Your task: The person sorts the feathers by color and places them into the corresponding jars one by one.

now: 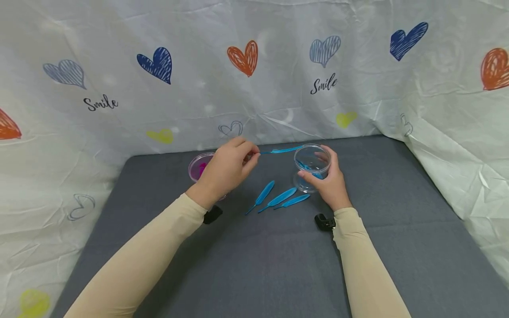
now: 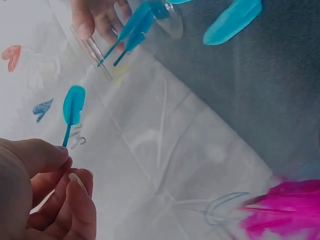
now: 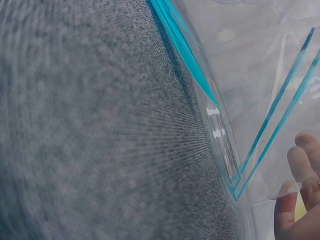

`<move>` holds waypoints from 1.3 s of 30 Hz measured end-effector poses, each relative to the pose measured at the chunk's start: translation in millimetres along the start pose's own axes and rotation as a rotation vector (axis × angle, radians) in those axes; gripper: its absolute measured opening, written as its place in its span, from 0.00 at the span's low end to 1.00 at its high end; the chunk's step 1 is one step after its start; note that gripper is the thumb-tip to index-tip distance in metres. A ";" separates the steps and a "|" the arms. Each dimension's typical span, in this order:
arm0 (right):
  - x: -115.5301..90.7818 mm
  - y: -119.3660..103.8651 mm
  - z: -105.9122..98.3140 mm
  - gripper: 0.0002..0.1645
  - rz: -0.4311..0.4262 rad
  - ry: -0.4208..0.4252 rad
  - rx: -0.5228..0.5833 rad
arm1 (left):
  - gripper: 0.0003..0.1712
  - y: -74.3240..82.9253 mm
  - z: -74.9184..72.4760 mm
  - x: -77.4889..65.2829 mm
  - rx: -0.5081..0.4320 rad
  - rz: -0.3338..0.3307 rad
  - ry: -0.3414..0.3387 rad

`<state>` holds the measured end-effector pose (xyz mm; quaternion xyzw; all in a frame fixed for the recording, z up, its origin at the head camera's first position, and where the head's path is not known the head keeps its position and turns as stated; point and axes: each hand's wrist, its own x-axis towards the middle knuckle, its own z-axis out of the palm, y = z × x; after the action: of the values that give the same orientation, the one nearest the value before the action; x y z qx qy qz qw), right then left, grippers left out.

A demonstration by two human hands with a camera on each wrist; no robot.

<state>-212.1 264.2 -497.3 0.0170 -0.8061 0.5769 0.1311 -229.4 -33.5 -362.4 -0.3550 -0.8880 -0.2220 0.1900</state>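
My left hand [image 1: 228, 170] pinches a thin blue feather [image 1: 284, 150] by its quill between thumb and fingers. In the head view the feather points right, its far end overlapping the rim of a clear jar [image 1: 299, 182]. Around that jar's side curls my right hand [image 1: 334, 181], thumb in front and fingers behind. Blue feathers [image 2: 135, 25] stand inside the jar, quills slanting; the right wrist view shows two quills [image 3: 277, 112] through the clear wall. Three more blue feathers [image 1: 282, 197] lie side by side on the dark cloth in front of the jar.
A second clear jar [image 1: 191, 165], partly hidden behind my left hand, holds pink feathers [image 2: 287, 210]. Dark grey cloth [image 1: 258, 265] covers the table. A white curtain [image 1: 278, 26] printed with hearts hangs along its back and sides.
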 end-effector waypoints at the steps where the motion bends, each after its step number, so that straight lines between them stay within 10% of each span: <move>1: -0.1 0.4 -0.4 0.61 0.002 0.001 0.000 | 0.05 2.4 -0.1 2.0 0.005 0.014 -0.011; 15: -0.6 3.3 -1.0 0.60 0.007 -0.022 0.010 | 0.07 25.0 21.7 30.6 0.074 0.130 -0.068; 39: 2.6 2.3 -4.6 0.59 0.018 -0.027 0.012 | 0.09 47.1 52.7 61.1 0.170 0.127 -0.243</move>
<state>-214.2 269.6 -497.5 0.0184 -0.8045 0.5825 0.1151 -246.5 58.3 -363.6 -0.4172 -0.8959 -0.0891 0.1239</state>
